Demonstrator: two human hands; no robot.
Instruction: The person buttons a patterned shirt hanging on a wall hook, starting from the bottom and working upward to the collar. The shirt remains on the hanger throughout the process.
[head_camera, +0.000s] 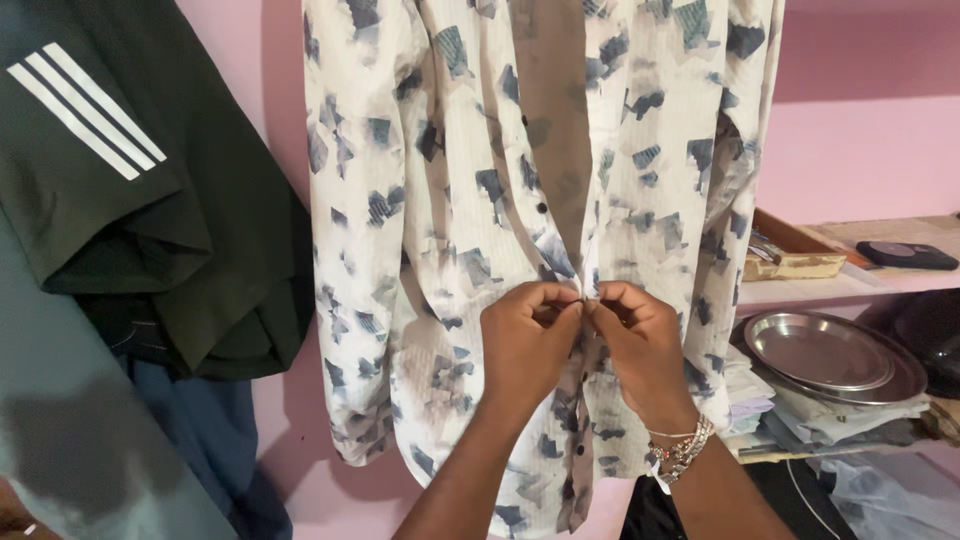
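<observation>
At the centre of the frame, the front placket of a hanging white shirt with blue-grey patches (440, 200) is pinched by the left hand (528, 345) and the right hand (640, 345), fingertips pressed together.

Pink shelf (850, 288) bears wooden box (790, 255), dark case (907, 255).

A home — hung shirts (540, 200), pink wall (860, 130), steel plates (835, 355).

A pink wall (860, 150) fills the background, evenly lit. At the right, a pale shelf (830, 288) carries a wooden tray (795, 255) and a dark flat case (905, 255) near its edge. Below it, steel plates (830, 355) rest on folded cloth (850, 420).
</observation>
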